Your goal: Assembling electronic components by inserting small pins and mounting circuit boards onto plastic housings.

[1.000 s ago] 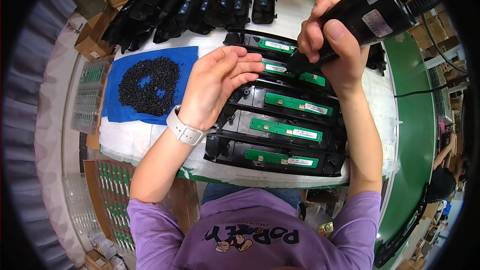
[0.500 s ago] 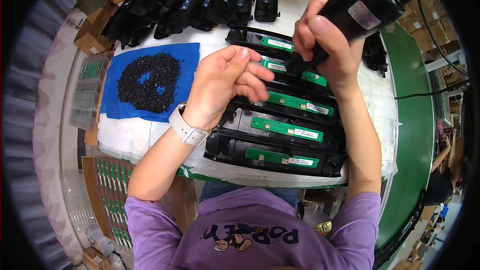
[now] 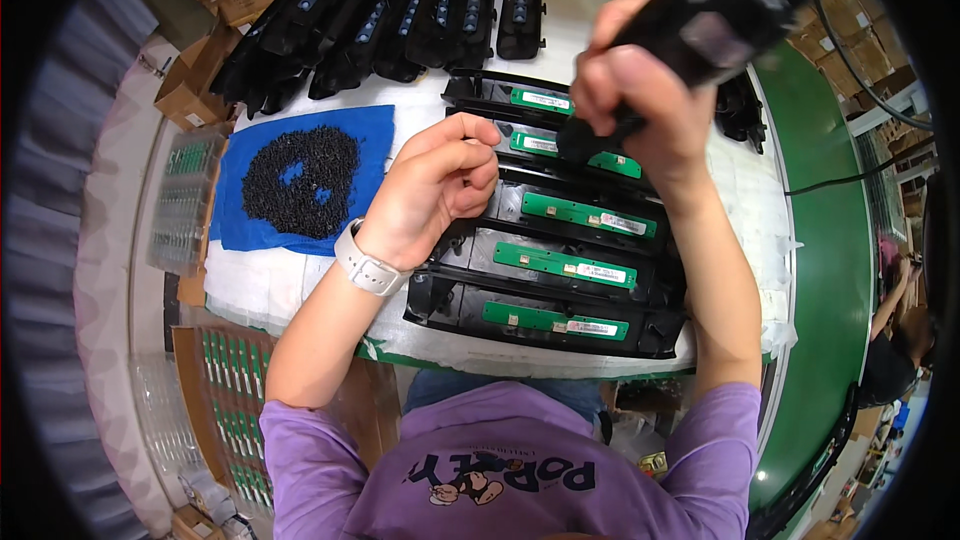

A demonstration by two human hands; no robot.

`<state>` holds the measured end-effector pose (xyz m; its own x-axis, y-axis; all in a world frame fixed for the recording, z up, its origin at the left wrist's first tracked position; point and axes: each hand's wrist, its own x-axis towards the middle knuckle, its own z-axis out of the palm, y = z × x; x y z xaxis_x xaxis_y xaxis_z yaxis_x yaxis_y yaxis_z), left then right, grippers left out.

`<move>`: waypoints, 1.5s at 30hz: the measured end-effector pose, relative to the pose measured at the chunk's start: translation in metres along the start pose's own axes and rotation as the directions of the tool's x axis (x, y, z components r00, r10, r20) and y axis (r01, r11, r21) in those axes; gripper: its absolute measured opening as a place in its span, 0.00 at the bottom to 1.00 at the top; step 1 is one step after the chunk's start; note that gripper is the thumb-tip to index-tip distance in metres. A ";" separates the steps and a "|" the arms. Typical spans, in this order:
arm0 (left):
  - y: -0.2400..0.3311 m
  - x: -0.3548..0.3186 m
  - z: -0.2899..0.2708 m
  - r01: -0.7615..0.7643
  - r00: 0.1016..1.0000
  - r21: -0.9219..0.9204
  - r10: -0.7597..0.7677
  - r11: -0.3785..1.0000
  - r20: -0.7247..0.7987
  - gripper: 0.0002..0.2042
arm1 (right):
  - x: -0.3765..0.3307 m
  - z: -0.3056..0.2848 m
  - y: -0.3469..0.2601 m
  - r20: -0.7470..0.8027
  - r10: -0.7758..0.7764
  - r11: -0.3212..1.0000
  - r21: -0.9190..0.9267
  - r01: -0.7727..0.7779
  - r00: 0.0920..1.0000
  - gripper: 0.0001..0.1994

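**Right hand (image 3: pixel 650 105) gripping a black power tool (image 3: pixel 715 35) above a row of black housings (image 3: pixel 448 302)**

Seen from the wearer's head, a person in a purple T-shirt (image 3: pixel 500 470) works at a white-covered table (image 3: pixel 275 278). Five long black plastic housings lie side by side before them, one behind another from near to far. Each carries a narrow green circuit board (image 3: pixel 535 319) with a white label.

The right hand wraps round the thick black tool, which is blurred and slants from the far right down toward the second-farthest board. Its nose covers part of that board; whether the two touch is hard to tell.

The left hand (image 3: pixel 437 175), with a pale watch (image 3: pixel 372 265) on its wrist, is at the left ends of the housings. Its fingers are curled in, the thumb near the forefinger, leaving little gap; I cannot tell whether something small is pinched there.

To the left, a blue cloth (image 3: pixel 375 135) bears a spread heap of tiny black pieces (image 3: pixel 275 195). On the far left part of the table, more black housings with bluish round parts (image 3: pixel 471 15) are gathered together. Near left, below the table edge, a carton (image 3: pixel 197 385) holds rows of green boards (image 3: pixel 232 428). At right runs a green surface (image 3: pixel 825 240), with another person (image 3: pixel 885 370) beyond.
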<state>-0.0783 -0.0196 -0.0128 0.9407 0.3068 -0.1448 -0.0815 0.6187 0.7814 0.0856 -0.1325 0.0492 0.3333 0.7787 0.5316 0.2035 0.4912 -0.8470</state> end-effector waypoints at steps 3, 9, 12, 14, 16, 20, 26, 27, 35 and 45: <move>0.000 0.002 0.004 -0.002 0.999 0.024 0.003 1.000 -0.052 0.05 | 0.000 -0.011 -0.018 0.042 -0.112 0.944 0.317 0.093 0.993 0.18; 0.003 -0.005 0.012 -0.032 0.998 0.189 0.020 0.981 0.061 0.07 | 0.000 -0.023 -0.038 0.075 -0.256 0.785 0.598 0.161 0.964 0.21; 0.000 -0.005 0.014 -0.063 0.998 0.332 0.054 0.941 0.037 0.06 | -0.001 -0.021 -0.034 0.076 -0.245 0.769 0.622 0.147 0.966 0.21; 0.002 -0.005 0.015 -0.070 0.997 0.346 0.059 0.936 0.044 0.06 | -0.002 -0.020 -0.033 0.082 -0.239 0.762 0.634 0.135 0.968 0.21; 0.002 -0.006 0.015 -0.078 0.997 0.359 0.065 0.930 0.050 0.05 | -0.004 -0.019 -0.032 0.093 -0.231 0.767 0.630 0.123 0.968 0.21; 0.007 -0.008 0.016 -0.114 0.992 0.446 0.081 0.887 0.093 0.07 | -0.006 -0.013 -0.034 0.096 -0.202 0.754 0.651 0.092 0.975 0.20; 0.010 -0.007 0.008 -0.157 0.987 0.444 0.127 0.882 0.098 0.06 | -0.006 -0.002 -0.034 -0.147 -0.069 0.767 0.624 0.147 0.987 0.17; 0.012 -0.007 0.006 -0.132 0.991 0.367 0.108 0.921 0.083 0.05 | -0.003 -0.001 -0.034 -0.178 -0.051 0.752 0.640 0.155 0.983 0.17; 0.011 -0.004 0.000 -0.150 0.980 0.263 0.179 0.953 -0.091 0.09 | 0.015 0.010 -0.025 -0.169 -0.083 0.769 0.616 0.171 0.982 0.16; 0.023 0.005 -0.013 -0.354 0.874 0.169 0.390 0.920 -0.290 0.12 | 0.030 0.027 0.015 -0.084 -0.092 0.983 0.150 0.104 0.992 0.12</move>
<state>-0.0799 0.0059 -0.0035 0.6947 0.7193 0.0018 -0.3526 0.3384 0.8725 0.0740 -0.0912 0.0531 0.3897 0.6945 0.6048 0.0964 0.6223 -0.7768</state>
